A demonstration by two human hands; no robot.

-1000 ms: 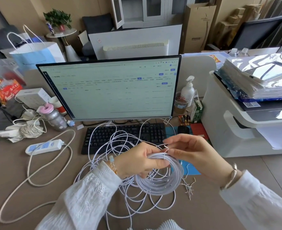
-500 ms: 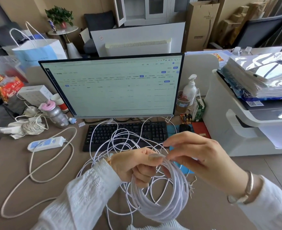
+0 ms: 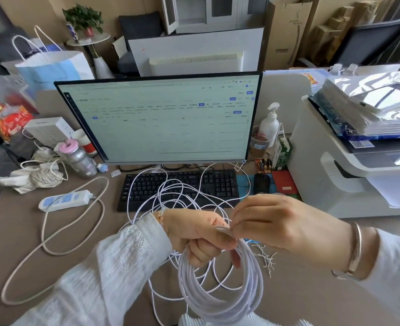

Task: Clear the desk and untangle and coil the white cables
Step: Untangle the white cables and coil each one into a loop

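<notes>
The left grip (image 3: 194, 234) is curled tight round the top of the coil (image 3: 220, 300), which hangs below it. The right grip (image 3: 279, 222), touching it, pinches the cable there. Loose cable (image 3: 184, 191) lies beyond both, over the keyboard (image 3: 177, 184).

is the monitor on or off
On: the monitor shows a lit, pale page with rows of small text and blue buttons. The text is too blurred to read.

Head camera looks forward and down, close over the desk (image 3: 10, 222).
</notes>
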